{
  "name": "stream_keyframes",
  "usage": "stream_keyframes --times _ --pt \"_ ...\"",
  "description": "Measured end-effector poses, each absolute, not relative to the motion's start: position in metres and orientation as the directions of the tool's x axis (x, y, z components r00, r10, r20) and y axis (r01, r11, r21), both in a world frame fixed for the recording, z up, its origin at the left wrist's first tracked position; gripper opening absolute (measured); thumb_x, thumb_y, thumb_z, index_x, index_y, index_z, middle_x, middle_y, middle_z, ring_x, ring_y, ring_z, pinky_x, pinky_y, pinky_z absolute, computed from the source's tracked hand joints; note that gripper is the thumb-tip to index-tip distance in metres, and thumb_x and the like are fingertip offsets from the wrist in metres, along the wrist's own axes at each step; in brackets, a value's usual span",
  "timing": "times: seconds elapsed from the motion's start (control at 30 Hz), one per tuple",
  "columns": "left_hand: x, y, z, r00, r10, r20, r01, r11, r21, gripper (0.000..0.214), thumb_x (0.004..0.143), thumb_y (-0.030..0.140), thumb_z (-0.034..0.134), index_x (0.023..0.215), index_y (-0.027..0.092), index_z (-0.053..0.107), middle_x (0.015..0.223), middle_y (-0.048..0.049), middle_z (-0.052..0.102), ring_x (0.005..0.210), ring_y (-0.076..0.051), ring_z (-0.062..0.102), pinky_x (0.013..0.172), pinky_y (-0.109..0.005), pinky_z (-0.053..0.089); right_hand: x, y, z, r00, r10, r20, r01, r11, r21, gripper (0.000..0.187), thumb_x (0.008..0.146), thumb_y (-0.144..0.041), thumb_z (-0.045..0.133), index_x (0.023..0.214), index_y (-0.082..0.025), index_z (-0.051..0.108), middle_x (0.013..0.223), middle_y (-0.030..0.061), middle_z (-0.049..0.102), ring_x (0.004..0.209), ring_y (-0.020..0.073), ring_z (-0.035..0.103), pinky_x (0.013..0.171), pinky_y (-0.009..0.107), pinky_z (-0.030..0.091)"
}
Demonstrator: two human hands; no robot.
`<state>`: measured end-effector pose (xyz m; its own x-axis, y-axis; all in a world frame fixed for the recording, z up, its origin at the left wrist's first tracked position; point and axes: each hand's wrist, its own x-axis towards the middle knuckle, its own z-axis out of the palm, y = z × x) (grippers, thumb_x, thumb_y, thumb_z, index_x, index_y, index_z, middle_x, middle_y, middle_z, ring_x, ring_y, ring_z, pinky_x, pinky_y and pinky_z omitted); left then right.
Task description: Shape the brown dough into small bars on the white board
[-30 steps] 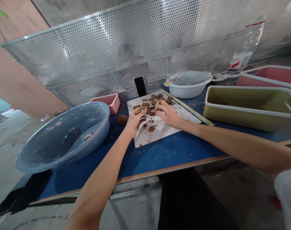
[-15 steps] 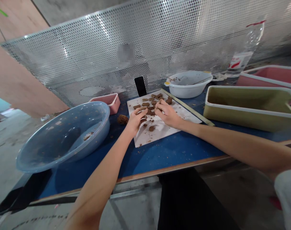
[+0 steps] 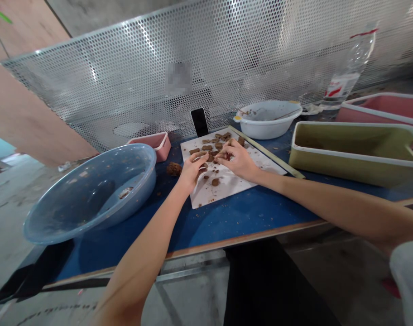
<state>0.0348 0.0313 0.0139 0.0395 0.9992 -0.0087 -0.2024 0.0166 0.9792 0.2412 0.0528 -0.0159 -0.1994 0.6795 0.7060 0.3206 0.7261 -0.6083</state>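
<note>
A white board (image 3: 206, 197) lies on the blue table, with several brown, clay-like pieces (image 3: 207, 147) set out over its far half. Between my two hands is another brown lump (image 3: 211, 157) that looks like clay. My left hand (image 3: 192, 170) curves around its left end, thumb and fingertips pressed against it. From the other side, my right hand (image 3: 238, 158) pinches the lump's right end; its fingertips are partly hidden. Near me on the board lie a flat round brown bit (image 3: 215, 182) and loose crumbs. A larger brown lump (image 3: 174, 169) rests just left of the board.
A big blue basin (image 3: 91, 194) stands at left, a small pink box (image 3: 162, 147) behind it. A phone (image 3: 199, 122) leans on the perforated metal screen (image 3: 141, 68). Right of the board are a wooden strip (image 3: 267, 152), white basin (image 3: 267, 129), green trough (image 3: 349, 158) and plastic bottle (image 3: 342, 81).
My right hand's fingers have shifted slightly on the brown lump, thumb and fingertips now reaching further left. My left hand stays nearly in place.
</note>
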Motion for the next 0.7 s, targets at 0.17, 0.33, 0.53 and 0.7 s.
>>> stream_keyframes --times 0.17,0.33,0.53,0.7 --pt "0.035 0.032 0.013 0.042 0.999 -0.009 -0.198 0.017 0.98 0.06 0.056 0.046 0.107 0.1 0.019 0.077 0.092 -0.0046 0.075 0.071 -0.012 0.061 0.066 -0.026 0.048 0.242 0.049 -0.011 -0.24 0.674 0.699 0.34 0.732 -0.59 0.051 0.103 -0.065 0.068 0.077 -0.021 0.071 0.092 0.0055 0.059 0.083 0.0206 0.061 0.079 0.04 0.054" --pt "0.035 0.031 0.014 0.048 0.999 -0.018 -0.196 0.027 0.98 0.061 0.055 0.045 0.108 0.1 0.019 0.078 0.094 -0.0045 0.076 0.072 -0.012 0.061 0.065 -0.025 0.048 0.243 0.042 -0.007 -0.295 0.692 0.659 0.315 0.721 -0.617 0.075 0.112 -0.068 0.049 0.055 -0.02 0.061 0.085 0.0059 0.061 0.074 0.0174 0.063 0.079 0.038 0.05" --pt "0.035 0.031 0.014 0.051 0.998 -0.02 -0.201 0.03 0.979 0.059 0.056 0.045 0.107 0.1 0.018 0.077 0.093 -0.004 0.075 0.071 -0.012 0.061 0.066 -0.026 0.047 0.243 0.045 -0.008 -0.264 0.7 0.664 0.314 0.713 -0.627 0.072 0.114 -0.068 0.042 0.066 -0.02 0.069 0.096 0.0079 0.062 0.085 0.019 0.065 0.092 0.038 0.055" --pt "0.035 0.033 0.013 0.046 0.999 -0.008 -0.199 0.017 0.98 0.058 0.059 0.048 0.106 0.1 0.019 0.076 0.093 -0.0042 0.075 0.07 -0.012 0.059 0.065 -0.026 0.046 0.244 0.052 -0.012 -0.281 0.623 0.73 0.364 0.773 -0.52 0.06 0.115 -0.062 0.041 0.097 -0.021 0.082 0.114 0.0139 0.059 0.117 0.0299 0.062 0.113 0.051 0.053"
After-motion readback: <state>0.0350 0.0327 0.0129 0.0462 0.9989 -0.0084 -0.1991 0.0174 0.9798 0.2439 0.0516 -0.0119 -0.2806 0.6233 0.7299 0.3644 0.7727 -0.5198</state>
